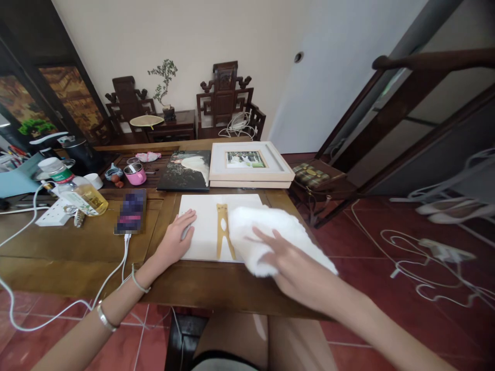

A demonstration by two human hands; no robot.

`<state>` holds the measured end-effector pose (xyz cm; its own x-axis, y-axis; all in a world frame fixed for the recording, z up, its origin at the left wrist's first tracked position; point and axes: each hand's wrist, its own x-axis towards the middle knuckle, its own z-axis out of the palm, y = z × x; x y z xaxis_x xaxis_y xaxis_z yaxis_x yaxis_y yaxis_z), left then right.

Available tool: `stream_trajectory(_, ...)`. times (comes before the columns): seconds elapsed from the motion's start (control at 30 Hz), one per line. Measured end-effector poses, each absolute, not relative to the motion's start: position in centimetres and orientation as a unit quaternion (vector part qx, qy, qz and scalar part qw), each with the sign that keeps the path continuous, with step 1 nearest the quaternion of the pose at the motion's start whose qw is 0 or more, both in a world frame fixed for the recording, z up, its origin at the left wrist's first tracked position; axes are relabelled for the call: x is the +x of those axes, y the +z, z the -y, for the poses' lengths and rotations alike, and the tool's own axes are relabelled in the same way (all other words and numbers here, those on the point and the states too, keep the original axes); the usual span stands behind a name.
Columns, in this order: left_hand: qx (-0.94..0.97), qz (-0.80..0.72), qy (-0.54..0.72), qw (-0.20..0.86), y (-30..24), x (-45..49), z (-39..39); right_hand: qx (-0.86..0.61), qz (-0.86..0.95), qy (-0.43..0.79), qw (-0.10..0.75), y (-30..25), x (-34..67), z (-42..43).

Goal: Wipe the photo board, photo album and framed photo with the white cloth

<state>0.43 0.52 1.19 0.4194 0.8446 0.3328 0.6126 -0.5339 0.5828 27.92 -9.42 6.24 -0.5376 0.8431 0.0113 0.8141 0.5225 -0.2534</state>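
A flat white board (203,226) lies on the wooden table before me, with a long tan animal-shaped figure (222,226) down its middle. My left hand (178,238) rests on the board's left edge, fingers stretched out and holding nothing. Over the right part of the board, my right hand (280,257) grips a fluffy white cloth (266,226). The cloth hides that side of the board and hangs past its right edge. Some fingers of the right hand are blurred and partly sunk in the cloth.
Behind the board are a dark photo panel (185,170) and stacked white picture frames (251,159). Leftward lie a phone (130,211) on a cable, a bottle (77,188), a power strip (56,214) and a pink cup (135,174). A chair (317,175) stands right.
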Motion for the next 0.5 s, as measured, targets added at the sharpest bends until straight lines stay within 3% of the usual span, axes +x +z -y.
stream_trajectory(0.2,0.818,-0.448,0.308,0.185,1.1,0.5,-0.5,-0.453,0.876,0.161,0.032,7.5,28.0,14.2)
stream_trajectory(0.33,0.821,-0.444,0.310,0.180,1.0,0.4,-0.6,-0.490,0.862,0.127,0.012,8.2,27.9,9.1)
stream_trajectory(0.5,0.824,-0.444,0.306,0.177,1.1,0.3,-0.6,-0.492,0.865,0.067,0.070,6.7,27.7,0.4)
